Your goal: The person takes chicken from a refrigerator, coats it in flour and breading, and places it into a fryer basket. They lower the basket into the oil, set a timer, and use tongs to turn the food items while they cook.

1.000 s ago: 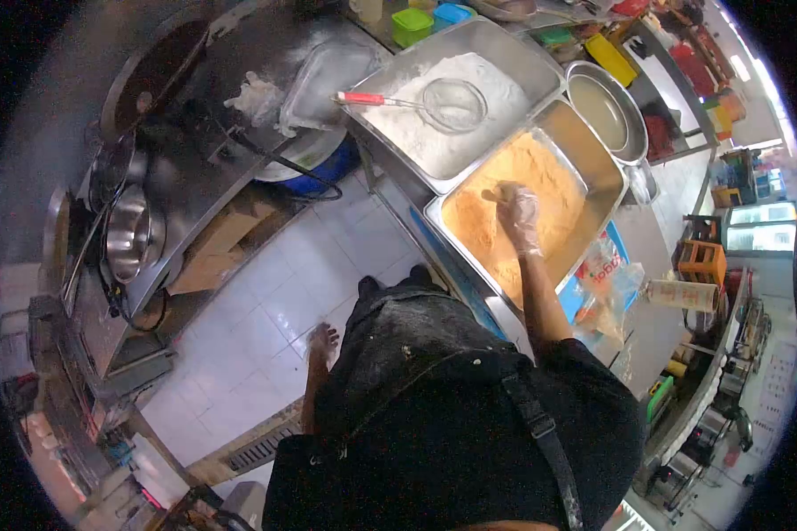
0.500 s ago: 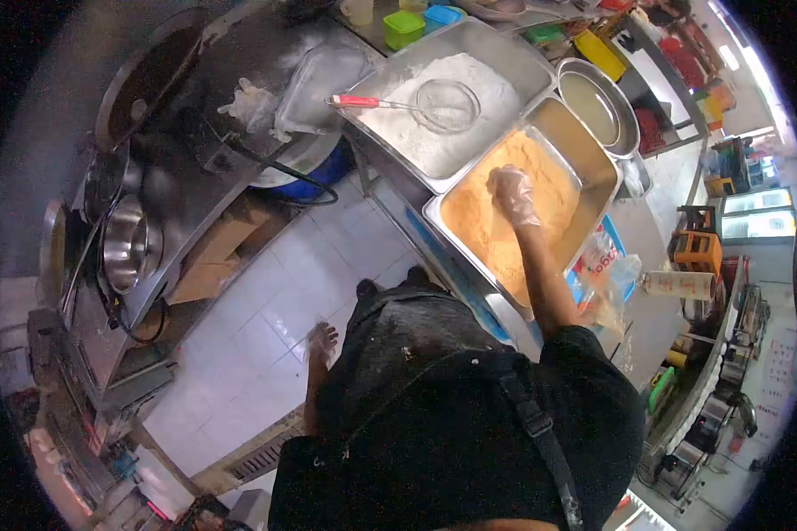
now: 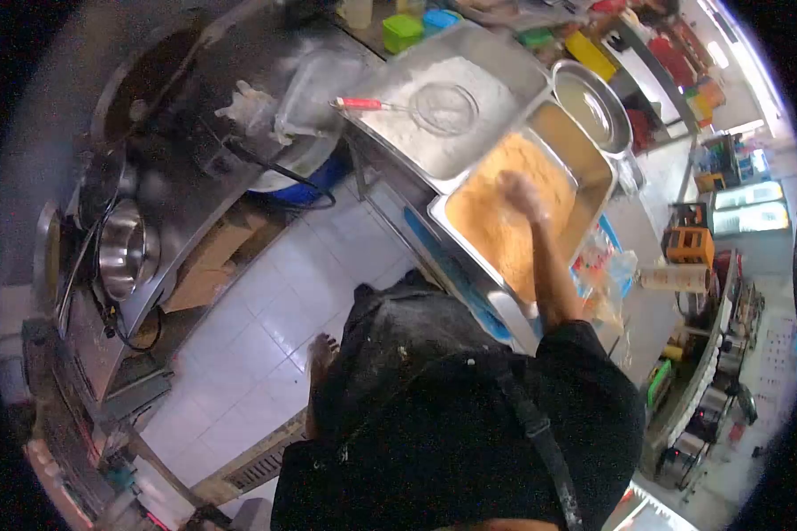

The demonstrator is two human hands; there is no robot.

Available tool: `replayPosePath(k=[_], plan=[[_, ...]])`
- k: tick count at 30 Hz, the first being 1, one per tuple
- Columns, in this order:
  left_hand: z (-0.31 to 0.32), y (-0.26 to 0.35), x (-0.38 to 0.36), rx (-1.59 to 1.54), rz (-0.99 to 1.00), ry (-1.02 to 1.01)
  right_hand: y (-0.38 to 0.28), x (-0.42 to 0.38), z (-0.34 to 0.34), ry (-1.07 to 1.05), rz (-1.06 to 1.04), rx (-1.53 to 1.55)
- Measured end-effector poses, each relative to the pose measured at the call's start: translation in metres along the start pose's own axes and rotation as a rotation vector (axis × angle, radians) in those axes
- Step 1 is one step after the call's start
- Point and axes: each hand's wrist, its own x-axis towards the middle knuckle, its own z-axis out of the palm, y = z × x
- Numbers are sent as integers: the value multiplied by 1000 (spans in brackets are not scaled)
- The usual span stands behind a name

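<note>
In a steel tray (image 3: 598, 181) of orange, breadcrumb-like powder (image 3: 491, 212), my right hand (image 3: 524, 196) reaches down and touches the surface. It wears a clear plastic glove and is smeared by motion, so its fingers are hard to read. My left hand (image 3: 323, 348) hangs low at my side over the tiled floor, holding nothing, its fingers apart. Beside the orange powder stands a second steel tray (image 3: 509, 66) of white flour-like powder (image 3: 416, 133). A round mesh strainer (image 3: 443, 108) with a red handle rests across it.
A round metal bowl (image 3: 624, 133) of pale liquid sits behind the trays. Plastic bags (image 3: 607, 283) lie right of the orange powder. On the left are a dark metal counter (image 3: 181, 199), a plastic container (image 3: 314, 93) and a steel bowl (image 3: 124, 248). White tiles (image 3: 257, 327) cover the floor.
My right hand has shifted slightly right and down over the orange powder and is more blurred. My left hand stays low at my side. The view has moved a little.
</note>
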Motion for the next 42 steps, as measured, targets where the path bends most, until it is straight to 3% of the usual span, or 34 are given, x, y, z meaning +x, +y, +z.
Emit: replayPosePath(k=[1,3,6,7,9,12,16,18,19,21,22,23,24,25,27,28,30,31,33,34,35,37,38,39,40,41,42], plan=[[1,3,-5,0,-36,0,-3,2,-30,-4,19,-13],[9,21,-8,-18,-82,14,4,17,-56,-401,270,-204],[10,37,-3,-11,-135,15,-15,19,-59,-392,370,-138],[10,39,3,-41,-166,-9,-6,11,-38,-367,136,-311],[3,40,16,-103,-227,-45,-7,-6,-6,-313,38,-315],[-6,47,23,-164,-291,-67,-8,-21,2,-388,107,-434],[-19,55,37,-140,-233,-36,-15,-7,11,-491,137,-589],[-6,55,48,-154,-191,-50,-25,11,-31,10,105,-232],[2,60,40,-146,-222,33,-29,21,-48,4,102,-228],[8,61,27,-123,-261,132,-39,28,-70,285,110,168],[17,61,28,-72,-306,174,-44,28,-73,286,116,173],[31,61,28,-20,-349,212,-56,25,-74,354,327,354],[44,66,13,-103,-243,128,-68,25,-69,423,538,536],[55,66,15,-94,-239,127,-75,20,-48,667,416,1323],[68,56,19,-65,-221,98,-43,-20,-2,-35,302,-238],[59,39,34,-73,-167,5,-44,-27,-11,-40,316,-238],[75,42,57,-118,-113,25,-53,13,-39,299,446,915],[74,39,54,-118,-110,36,-63,21,-58,299,468,914],[80,39,52,-106,-106,31,-76,35,-91,432,360,-32],[85,47,60,-108,-83,26,-60,26,-57,469,333,271],[89,56,64,-91,-76,18,-16,-10,-9,406,66,-76],[87,71,63,-90,-38,-172,-28,-11,-15,-137,654,28],[76,90,75,35,-127,-306,-34,4,-30,-120,651,35],[71,104,103,33,-99,-312,-42,23,-47,141,639,450],[53,101,122,-76,-203,-348,-50,18,-57,384,634,858],[40,96,142,-184,-312,-386,-48,9,-49,389,650,853],[32,87,167,-428,-357,-612,-35,-6,-29,315,674,581]])
